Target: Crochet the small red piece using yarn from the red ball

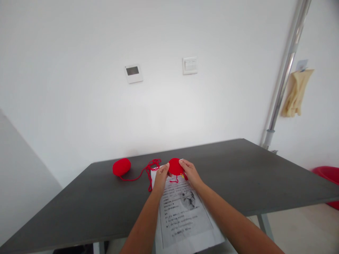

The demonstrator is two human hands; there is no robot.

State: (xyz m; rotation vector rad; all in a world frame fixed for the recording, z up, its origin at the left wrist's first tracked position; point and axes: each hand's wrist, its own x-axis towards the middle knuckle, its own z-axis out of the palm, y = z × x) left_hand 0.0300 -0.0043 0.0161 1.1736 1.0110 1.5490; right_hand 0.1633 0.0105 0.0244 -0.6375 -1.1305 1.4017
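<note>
My left hand [161, 176] and my right hand [189, 171] both pinch a small round red crocheted piece [174, 165], held just above a printed paper sheet [182, 215]. A small yellow thing, perhaps a hook or marker, shows under the piece beside my right hand. A red strand of yarn [148, 170] runs from the piece in loose loops to a red yarn ball [121, 167] that lies on the dark table [106, 204] to the left.
The table stands against a white wall with a light switch [190, 65] and a small wall panel [133, 73]. A metal pole [284, 74] rises at the right, with pale gloves [295, 93] hanging nearby. A red tub [328, 176] sits on the floor at the right.
</note>
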